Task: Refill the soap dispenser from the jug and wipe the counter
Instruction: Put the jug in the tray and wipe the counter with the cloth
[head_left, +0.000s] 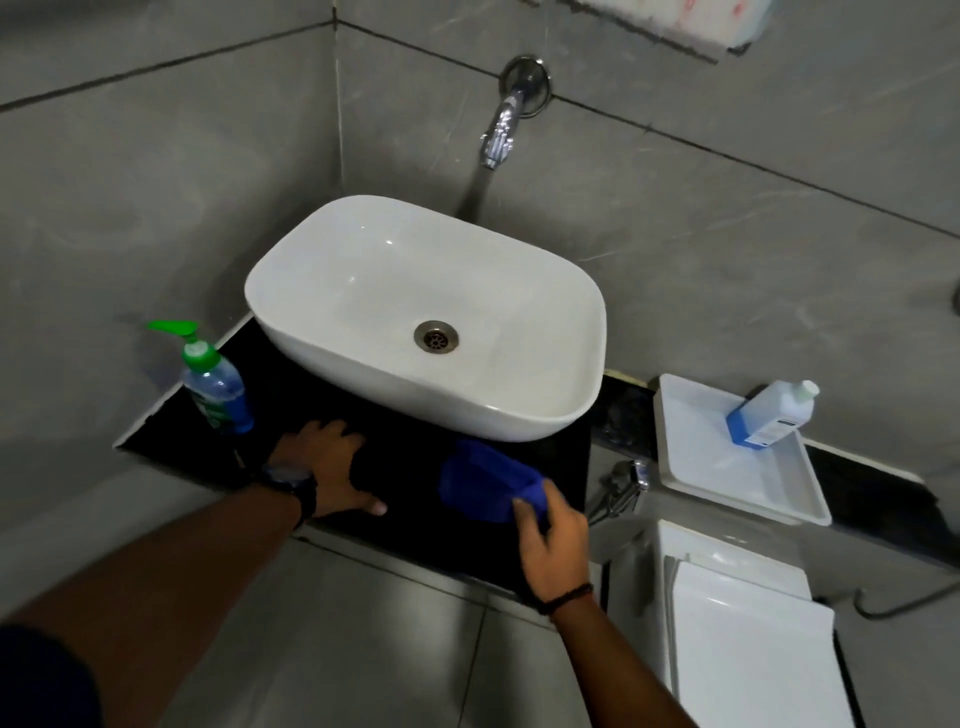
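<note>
Head view, right hand (553, 545) grip closed on cloth (488, 480)

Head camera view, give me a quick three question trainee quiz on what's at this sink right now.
1. True or false: the blue cloth is held by the left hand.
2. Where does the jug stand? A) white tray B) in the basin C) black counter
3. What colour is the soap dispenser pump?

Key: 1 false, the right hand holds it; the left lies flat on the black counter. 2 A, the white tray. 3 green.
</note>
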